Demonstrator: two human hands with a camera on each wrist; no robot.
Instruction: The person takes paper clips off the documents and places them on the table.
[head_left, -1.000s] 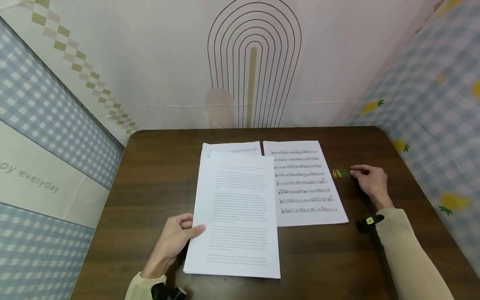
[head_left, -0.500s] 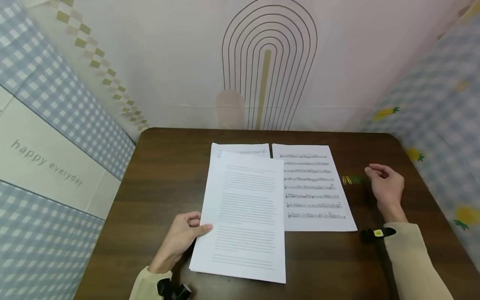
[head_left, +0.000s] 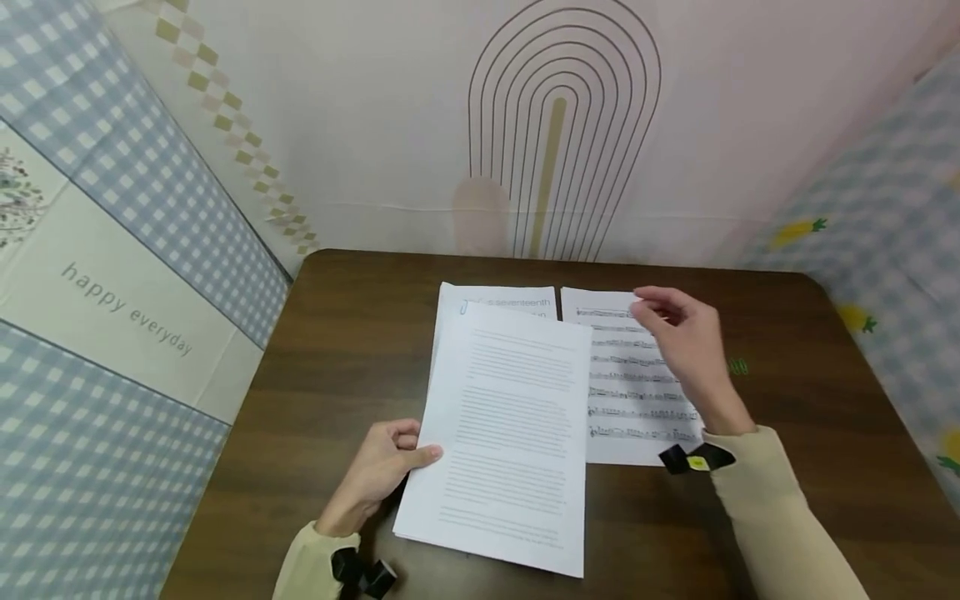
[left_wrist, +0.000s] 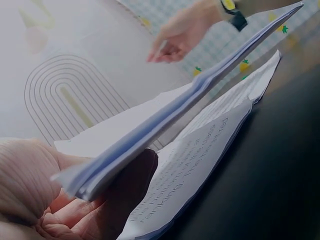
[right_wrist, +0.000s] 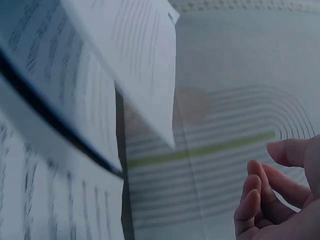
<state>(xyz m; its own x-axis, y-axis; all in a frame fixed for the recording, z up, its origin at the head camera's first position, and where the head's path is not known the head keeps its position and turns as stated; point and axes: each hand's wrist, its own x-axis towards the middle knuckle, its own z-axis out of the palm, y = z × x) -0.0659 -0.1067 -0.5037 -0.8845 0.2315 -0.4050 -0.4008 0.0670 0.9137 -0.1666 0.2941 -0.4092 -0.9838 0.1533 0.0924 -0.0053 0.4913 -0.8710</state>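
My left hand (head_left: 382, 467) grips the left edge of a stack of printed sheets (head_left: 517, 433), thumb on top and fingers beneath. The left wrist view shows that stack raised at a slant above other printed pages (left_wrist: 195, 160). A blue paper clip (head_left: 463, 307) sits at its top left corner. Over the sheet music (head_left: 637, 417) hovers my right hand (head_left: 686, 342), thumb and index finger in a pinch. The paper clip between those fingertips is too small to make out clearly. Green paper clips (head_left: 738, 367) lie beside the right wrist, which hides the rest of their row.
Another page headed "seventeenth" (head_left: 495, 293) lies partly under the held stack. All this is on a dark wooden table (head_left: 360, 333). Behind it hangs a pale printed cloth (head_left: 375, 150), with blue checked cloth (head_left: 120, 133) at the sides.
My right hand has left the row of paper clips, rising and moving left over the sheet music, fingers pinched. The left hand keeps its grip on the stack. The head view has shifted slightly.
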